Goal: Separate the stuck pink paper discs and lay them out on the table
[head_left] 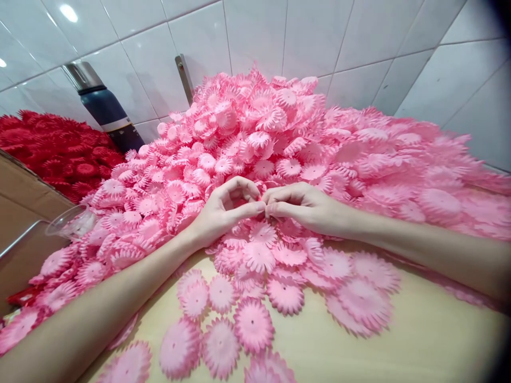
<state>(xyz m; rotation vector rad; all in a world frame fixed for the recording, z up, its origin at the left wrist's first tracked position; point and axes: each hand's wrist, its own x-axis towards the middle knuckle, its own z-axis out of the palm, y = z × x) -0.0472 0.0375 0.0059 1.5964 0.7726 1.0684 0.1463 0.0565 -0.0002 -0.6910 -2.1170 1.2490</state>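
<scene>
At the centre, the fingertips of the bare left hand (235, 207) and bare right hand (301, 207) hide whatever may lie between them. At ten o'clock, the dark-blue, silver-capped cylindrical bottle (104, 106) loses its base behind the heap of thin pink scalloped discs (207, 159); its print is unreadable. The left edge crops the heap of red scalloped pieces (59, 151) at nine. Toward three o'clock, the pink heap blurs.
</scene>
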